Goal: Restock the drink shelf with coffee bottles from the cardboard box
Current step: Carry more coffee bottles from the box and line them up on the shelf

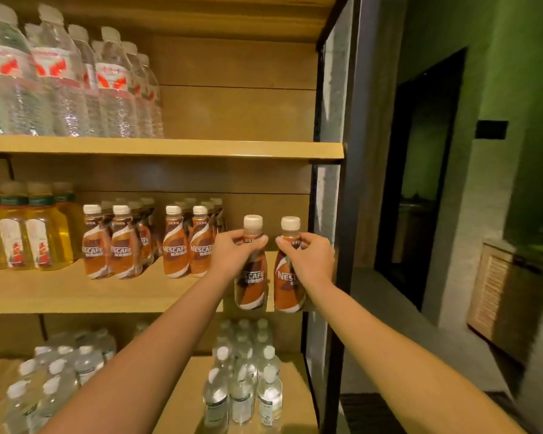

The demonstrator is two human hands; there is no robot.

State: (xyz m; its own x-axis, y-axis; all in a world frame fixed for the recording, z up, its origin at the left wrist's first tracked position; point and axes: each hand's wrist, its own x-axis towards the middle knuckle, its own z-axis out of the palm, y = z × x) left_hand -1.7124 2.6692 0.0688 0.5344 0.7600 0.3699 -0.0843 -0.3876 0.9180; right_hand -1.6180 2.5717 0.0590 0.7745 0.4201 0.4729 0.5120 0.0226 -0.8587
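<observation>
My left hand (pixel 232 250) grips the neck of a brown-and-orange coffee bottle (pixel 250 286) with a white cap. My right hand (pixel 308 256) grips the neck of a second coffee bottle (pixel 285 288) just to its right. Both bottles are upright at the front right edge of the middle wooden shelf (pixel 76 292); whether their bases rest on it I cannot tell. Two groups of the same coffee bottles (pixel 182 249) stand in rows further left on that shelf. The cardboard box is out of view.
Yellow tea bottles (pixel 22 236) fill the middle shelf's left end. Water bottles with red labels (pixel 60 79) stand on the upper shelf; small clear water bottles (pixel 242 383) stand on the lower one. A black frame post (pixel 339 214) bounds the shelf's right side.
</observation>
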